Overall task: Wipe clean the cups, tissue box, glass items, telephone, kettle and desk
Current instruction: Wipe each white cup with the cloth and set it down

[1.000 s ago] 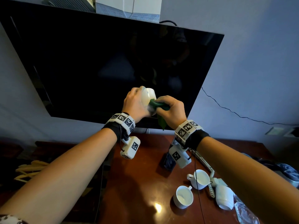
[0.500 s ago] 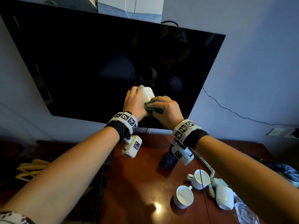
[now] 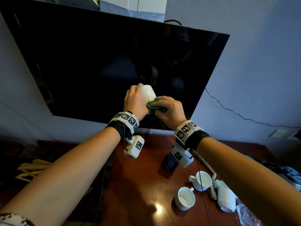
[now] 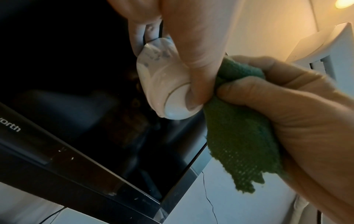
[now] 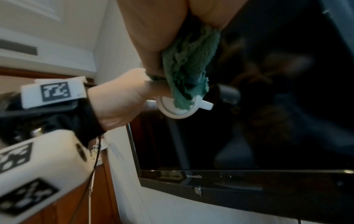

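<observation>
White cup (image 3: 148, 94) in left-hand fingers (image 3: 132, 97); right-hand fingers (image 3: 164, 101) round green cloth (image 3: 155, 107), midair before television (image 3: 104, 62).

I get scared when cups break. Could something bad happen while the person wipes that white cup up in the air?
Maybe. The left hand holds the white cup high above the desk while the right hand rubs it with the green cloth. If it slips, it could fall onto the two cups below. It is also near the TV screen and might bump it.
</observation>
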The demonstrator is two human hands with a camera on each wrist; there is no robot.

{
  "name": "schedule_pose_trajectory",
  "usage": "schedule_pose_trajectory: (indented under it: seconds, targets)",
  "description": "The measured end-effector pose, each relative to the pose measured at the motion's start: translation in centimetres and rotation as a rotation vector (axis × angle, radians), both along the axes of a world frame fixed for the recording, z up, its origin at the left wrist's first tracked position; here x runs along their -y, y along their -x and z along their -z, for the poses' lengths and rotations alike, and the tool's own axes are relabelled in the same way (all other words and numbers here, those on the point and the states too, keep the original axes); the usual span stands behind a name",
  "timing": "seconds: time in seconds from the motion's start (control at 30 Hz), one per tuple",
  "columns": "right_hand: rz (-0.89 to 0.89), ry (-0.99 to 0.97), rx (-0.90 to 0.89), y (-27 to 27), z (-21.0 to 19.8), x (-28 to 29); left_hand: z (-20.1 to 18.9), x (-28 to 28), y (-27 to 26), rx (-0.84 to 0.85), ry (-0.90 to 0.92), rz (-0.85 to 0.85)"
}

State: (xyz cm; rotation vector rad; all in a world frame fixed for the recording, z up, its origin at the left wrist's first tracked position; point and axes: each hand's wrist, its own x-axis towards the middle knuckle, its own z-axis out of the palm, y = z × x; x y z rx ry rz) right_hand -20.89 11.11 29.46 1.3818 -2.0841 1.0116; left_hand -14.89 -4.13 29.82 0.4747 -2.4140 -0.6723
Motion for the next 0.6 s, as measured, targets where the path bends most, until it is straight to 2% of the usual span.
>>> schedule_pose_trajectory:
  seconds: [0.07,0.17,0.37,0.6]
  targets:
    - [0.032,0.095,0.147,0.2,-0.1,-0.2,-0.2,-0.2,0.0,-0.016,-0.01,-0.008]
    - [0.178,0.16,0.379,0.7,-0.2,-0.4,-0.4,-0.4,-0.2,-0.043,-0.032,0.016]
    - [0.296,0.161,0.62,2.5,-0.1,-0.5,0.5,-0.4,-0.5,-0.099,-0.075,0.18]
    - [0.22,0.277,0.897,3.2,1.0,-0.9,1.1,-0.9,-0.7,-0.101,-0.161,0.325]
